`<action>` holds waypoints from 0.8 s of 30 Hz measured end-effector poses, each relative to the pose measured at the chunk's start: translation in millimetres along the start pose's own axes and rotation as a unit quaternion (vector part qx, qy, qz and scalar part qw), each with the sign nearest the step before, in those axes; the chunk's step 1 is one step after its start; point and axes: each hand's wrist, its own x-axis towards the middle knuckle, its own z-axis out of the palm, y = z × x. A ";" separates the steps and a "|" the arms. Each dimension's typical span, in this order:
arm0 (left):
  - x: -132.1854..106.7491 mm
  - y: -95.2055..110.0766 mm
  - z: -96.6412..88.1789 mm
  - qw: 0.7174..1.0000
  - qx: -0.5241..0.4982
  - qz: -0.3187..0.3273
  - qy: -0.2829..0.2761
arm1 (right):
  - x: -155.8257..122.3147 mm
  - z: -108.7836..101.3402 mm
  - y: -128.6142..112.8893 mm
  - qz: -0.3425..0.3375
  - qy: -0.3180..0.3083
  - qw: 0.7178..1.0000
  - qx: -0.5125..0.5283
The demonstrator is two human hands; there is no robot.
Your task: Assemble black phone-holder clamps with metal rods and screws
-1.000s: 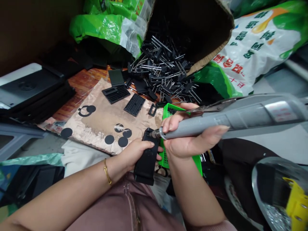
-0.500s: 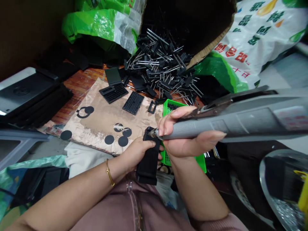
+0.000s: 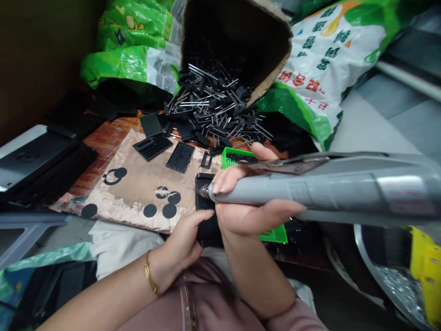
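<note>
My left hand (image 3: 190, 233) is closed on a black plastic part (image 3: 208, 232), with the thumb lying across its face near my lap. In my right hand (image 3: 241, 202) is a grey electric screwdriver (image 3: 310, 191), held nearly level with a lever along its top. Its metal tip (image 3: 204, 191) points into the upper end of the black part; whether it touches a screw there is hidden. Behind my right wrist a green perforated basket (image 3: 277, 235) shows in part, with small black pieces in its far end.
A worn board (image 3: 138, 184) carries black discs (image 3: 169, 211) and ribbed black plates (image 3: 180, 156). Beyond it, black pieces with metal rods (image 3: 217, 105) spill from a cardboard box (image 3: 272, 69). Printed sacks (image 3: 310, 69) flank the box. Black panels (image 3: 37, 156) are stacked at left.
The black part has turned so that its upper end faces me more, and the screwdriver tip has shifted with it. The view has swung right and up, moving the surroundings left and down.
</note>
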 end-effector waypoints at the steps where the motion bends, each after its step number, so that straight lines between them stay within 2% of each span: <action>1: -1.9 0.6 -1.8 1.000 0.016 0.006 -0.013 | 1.5 -1.5 -0.7 0.005 0.003 1.000 -0.010; 4: -0.3 9.2 -8.1 0.998 0.049 -0.011 -0.043 | 12.2 -21.0 -12.3 0.022 0.000 0.998 -0.059; 8: 11.7 22.3 -10.6 0.995 0.072 -0.046 -0.042 | 30.4 -68.3 -29.8 0.054 -0.044 0.985 -0.157; 12: 19.7 22.6 -7.2 0.996 0.081 -0.031 -0.031 | 34.1 -103.6 -21.8 0.044 0.021 0.981 -0.188; 15: 20.6 19.9 -6.4 0.996 0.086 -0.029 -0.025 | 30.3 -113.6 -6.6 0.023 0.060 0.982 -0.177; 24: 22.3 18.7 -10.9 0.995 0.089 -0.016 -0.030 | 33.2 -117.4 14.4 0.021 0.081 0.979 -0.184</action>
